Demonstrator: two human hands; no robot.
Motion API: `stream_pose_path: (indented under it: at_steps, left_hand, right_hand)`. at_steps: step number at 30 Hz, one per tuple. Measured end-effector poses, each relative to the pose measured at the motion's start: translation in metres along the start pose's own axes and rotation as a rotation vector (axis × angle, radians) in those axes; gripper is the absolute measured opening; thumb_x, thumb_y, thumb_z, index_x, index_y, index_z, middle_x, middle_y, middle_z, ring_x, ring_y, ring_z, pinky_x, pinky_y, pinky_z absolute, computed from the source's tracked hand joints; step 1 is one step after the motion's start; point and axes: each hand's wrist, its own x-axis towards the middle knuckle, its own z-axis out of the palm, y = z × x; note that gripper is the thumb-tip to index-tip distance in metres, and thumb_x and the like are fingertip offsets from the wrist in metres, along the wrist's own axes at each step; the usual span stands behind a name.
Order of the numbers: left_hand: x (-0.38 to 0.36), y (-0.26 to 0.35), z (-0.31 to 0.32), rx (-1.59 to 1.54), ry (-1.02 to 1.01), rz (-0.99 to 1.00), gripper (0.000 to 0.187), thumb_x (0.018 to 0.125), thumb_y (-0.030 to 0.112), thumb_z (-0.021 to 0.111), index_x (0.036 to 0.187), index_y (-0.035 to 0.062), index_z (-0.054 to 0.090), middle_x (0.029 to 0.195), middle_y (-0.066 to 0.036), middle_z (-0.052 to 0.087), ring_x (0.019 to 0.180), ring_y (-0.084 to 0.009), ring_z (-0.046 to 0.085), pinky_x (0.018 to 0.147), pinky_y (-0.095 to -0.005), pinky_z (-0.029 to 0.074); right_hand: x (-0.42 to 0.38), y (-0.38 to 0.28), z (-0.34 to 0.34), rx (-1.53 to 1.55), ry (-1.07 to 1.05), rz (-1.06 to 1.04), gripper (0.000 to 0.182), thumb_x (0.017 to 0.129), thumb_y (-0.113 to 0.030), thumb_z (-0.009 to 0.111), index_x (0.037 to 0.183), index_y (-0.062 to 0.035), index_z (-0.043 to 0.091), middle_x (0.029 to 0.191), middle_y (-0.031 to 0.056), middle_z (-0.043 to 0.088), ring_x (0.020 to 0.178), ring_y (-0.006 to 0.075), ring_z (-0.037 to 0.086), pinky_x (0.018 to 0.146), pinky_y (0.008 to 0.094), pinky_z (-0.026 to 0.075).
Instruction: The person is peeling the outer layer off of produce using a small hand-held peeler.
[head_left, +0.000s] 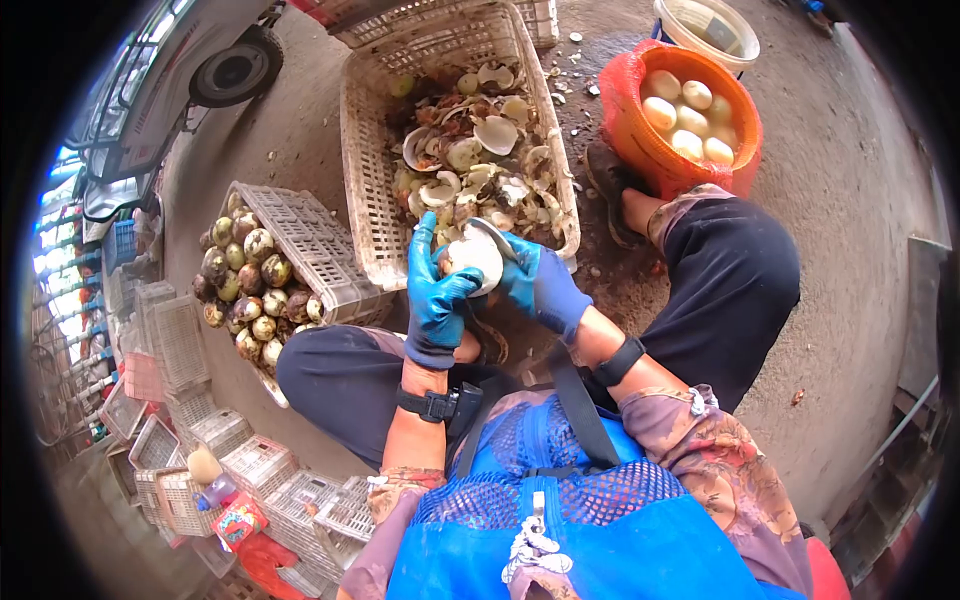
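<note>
Both my hands wear blue gloves and meet just above my knees. My left hand [436,297] wraps around a pale, partly peeled round fruit [476,256]. My right hand [537,282] grips a curved blade [497,236] that lies against the fruit's top. Right behind them a white plastic crate [365,170] holds a heap of shells and peelings [475,150].
A tilted crate [318,240] at my left spills unpeeled dark fruits [250,285]. An orange basin [625,125] at the upper right holds several white peeled fruits [688,118]. Stacked empty crates [250,475] stand lower left; a vehicle [170,70] is parked at the top left. A white bucket [708,28] stands behind the basin.
</note>
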Motion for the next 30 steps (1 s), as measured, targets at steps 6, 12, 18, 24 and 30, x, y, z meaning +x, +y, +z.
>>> stream_pose_path:
  at_steps: [6,12,18,24,30]
  left_hand:
    - [0.005,-0.007,-0.006,-0.117,-0.053,-0.018,0.089,0.07,0.002,0.072,0.148,0.0065,0.031,0.126,-0.013,0.054,0.106,-0.0265,0.061,0.088,-0.0381,0.056]
    - [0.002,0.006,-0.002,0.073,-0.165,-0.048,0.093,0.069,-0.003,0.067,0.152,0.0084,0.026,0.118,-0.012,0.059,0.099,-0.0219,0.063,0.084,-0.0324,0.056]
    - [-0.003,0.002,0.007,0.066,-0.209,0.05,0.104,0.064,0.003,0.074,0.154,0.0094,0.022,0.121,-0.012,0.059,0.1,-0.0219,0.063,0.085,-0.0333,0.056]
    - [0.002,0.018,0.006,0.255,-0.209,0.02,0.113,0.062,0.009,0.084,0.154,0.0038,0.017,0.149,-0.009,0.038,0.117,-0.0227,0.053,0.099,-0.035,0.048]
    - [0.001,0.038,0.016,0.325,-0.171,0.029,0.115,0.068,-0.001,0.081,0.156,0.0112,0.007,0.119,-0.014,0.055,0.1,-0.0207,0.061,0.085,-0.0319,0.054]
  right_hand:
    - [0.002,-0.006,-0.016,0.727,0.039,0.316,0.042,0.091,-0.012,0.063,0.132,-0.003,0.055,0.106,0.0045,0.067,0.088,0.0125,0.062,0.077,0.0271,0.051]
    - [0.004,-0.029,-0.009,0.63,0.11,0.245,0.02,0.091,-0.015,0.067,0.107,-0.0028,0.068,0.087,-0.0009,0.064,0.072,0.0066,0.056,0.062,0.0238,0.048]
    - [0.017,-0.002,-0.003,0.516,0.464,0.184,0.012,0.092,-0.015,0.064,0.097,-0.0047,0.07,0.08,-0.0044,0.062,0.068,0.0034,0.051,0.058,0.0226,0.045]
    - [0.006,-0.025,-0.035,0.697,0.09,0.305,0.057,0.097,-0.016,0.057,0.148,-0.0029,0.035,0.109,0.006,0.063,0.085,0.0129,0.061,0.078,0.0285,0.052]
    - [0.003,-0.034,-0.022,0.779,-0.202,0.11,0.042,0.098,-0.024,0.058,0.131,0.0008,0.051,0.115,0.0102,0.065,0.1,0.0172,0.063,0.089,0.0312,0.051]
